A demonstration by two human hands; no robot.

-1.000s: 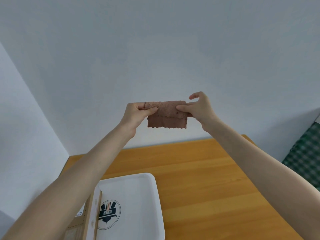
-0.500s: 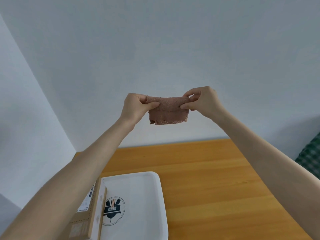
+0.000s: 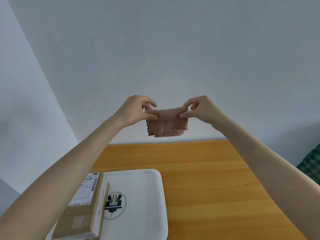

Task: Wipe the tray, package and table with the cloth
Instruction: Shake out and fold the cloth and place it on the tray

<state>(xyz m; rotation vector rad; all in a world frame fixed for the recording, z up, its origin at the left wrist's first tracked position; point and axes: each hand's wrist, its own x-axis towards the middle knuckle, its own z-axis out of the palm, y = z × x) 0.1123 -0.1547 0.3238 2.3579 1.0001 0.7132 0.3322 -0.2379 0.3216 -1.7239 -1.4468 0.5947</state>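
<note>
Landmark: the white rectangular plastic tray (image 3: 149, 196) with a dark round logo printed on its floor, sitting at the near-left part of the orange-brown wooden table (image 3: 216, 179).

Left of the tray's middle, resting on the tray's left side — a flat brown cardboard package (image 3: 83, 210) with a white shipping label and barcodes on top; its long side runs away from the camera, its near end reaches the tray's near edge. Whether it sits fully inside the rim cannot be told.

Above and beyond the tray, in the air in front of a plain pale grey-blue wall (image 3: 155, 49): the left hand (image 3: 136, 110), forearm crossing over the package side of the view, pinches the left top corner of a small pinkish-brown terry cloth (image 3: 167, 122) between thumb and forefinger, other fingers curled loosely.

The cloth hangs as a folded rectangle, top edge stretched level, lower edge free and slightly ragged at its left corner — well above the table, touching neither tray nor package.

Right of the tray line, the right hand (image 3: 200, 109) pinches the cloth's right top corner the same way, thumb below, forefinger on top.

Far right of the tray, at the frame edge, a dark green checked fabric (image 3: 311, 163) beside the table.
</note>
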